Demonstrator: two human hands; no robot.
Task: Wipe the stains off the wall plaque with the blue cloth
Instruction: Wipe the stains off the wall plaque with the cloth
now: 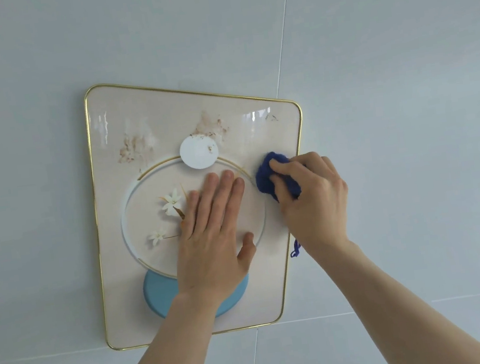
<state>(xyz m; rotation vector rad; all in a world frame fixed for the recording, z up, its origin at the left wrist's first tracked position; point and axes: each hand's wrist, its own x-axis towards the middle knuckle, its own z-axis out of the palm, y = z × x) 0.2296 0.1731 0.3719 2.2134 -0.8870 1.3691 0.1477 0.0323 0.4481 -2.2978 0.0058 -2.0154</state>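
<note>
The wall plaque (118, 287) is a cream panel with a thin gold rim, a large ring with white flowers, a white disc near the top and a light blue disc at the bottom. Brown stains (133, 148) mark its upper left, and more brown stains (210, 126) sit above the white disc. My left hand (213, 233) lies flat on the plaque's middle with its fingers spread. My right hand (310, 194) grips the bunched blue cloth (265, 175) and presses it on the plaque's right side, close to the rim. A loose blue thread (295, 249) hangs below that wrist.
The plaque hangs on a pale grey tiled wall (370, 75) with thin grout lines running beside and below it. Nothing else is in view around the plaque.
</note>
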